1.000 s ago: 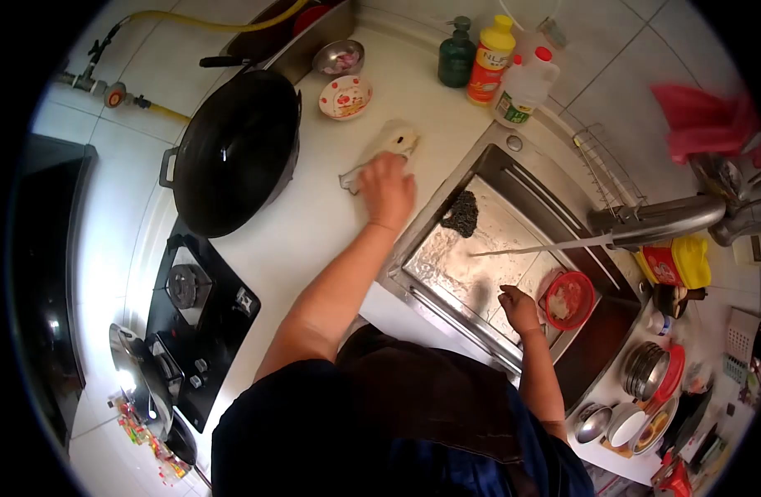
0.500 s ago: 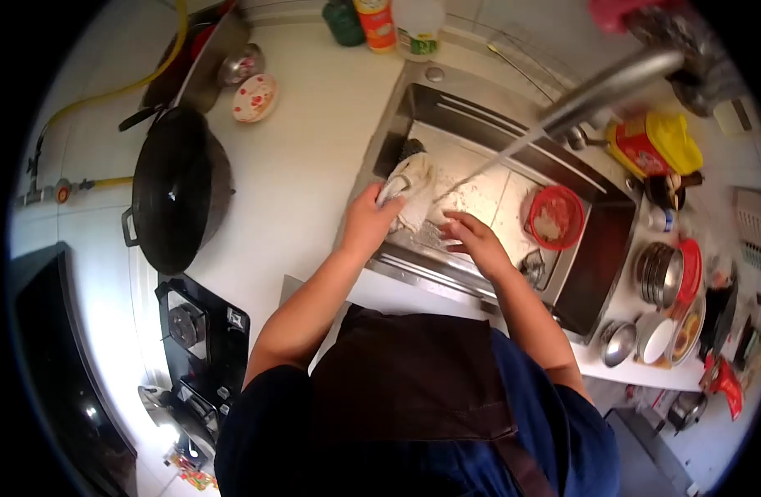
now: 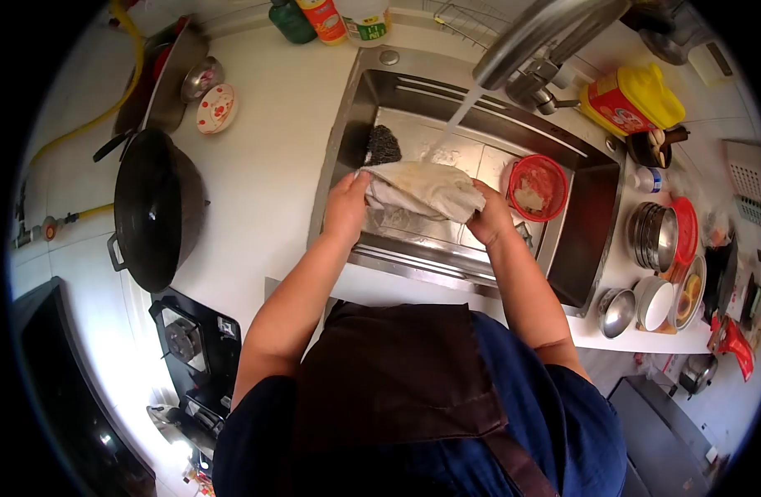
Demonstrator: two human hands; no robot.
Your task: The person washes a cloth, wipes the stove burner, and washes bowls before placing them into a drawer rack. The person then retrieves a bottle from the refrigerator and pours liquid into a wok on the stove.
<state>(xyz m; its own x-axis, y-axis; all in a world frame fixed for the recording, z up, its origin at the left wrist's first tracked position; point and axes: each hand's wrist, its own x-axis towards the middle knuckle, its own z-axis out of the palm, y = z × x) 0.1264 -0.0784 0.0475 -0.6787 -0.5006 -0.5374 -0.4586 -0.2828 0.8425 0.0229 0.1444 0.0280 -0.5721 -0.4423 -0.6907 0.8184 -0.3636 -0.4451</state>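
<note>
A pale, wet cloth (image 3: 426, 187) is stretched between my two hands over the near part of the steel sink (image 3: 591, 240). My left hand (image 3: 347, 207) is closed on its left end, and my right hand (image 3: 491, 217) grips the right end. Water runs from the faucet (image 3: 521, 50) and falls just behind the cloth. Beyond my left hand, a dark scouring pad (image 3: 384, 145) lies in the sink's left corner. A red basket (image 3: 539, 189) with something pale inside sits to the right of my right hand.
Left of the sink stand a black wok (image 3: 157, 211) and a small patterned bowl (image 3: 217, 108). Bottles (image 3: 322, 21) line the back. On the right are a yellow container (image 3: 633, 99), stacked metal bowls (image 3: 652, 236) and white bowls (image 3: 652, 302). A gas stove (image 3: 194, 340) is lower left.
The cloth, bunched in my left hand before, is now spread sideways. My right hand has taken hold of its other end. The scouring pad is more exposed, and the camera view has shifted.
</note>
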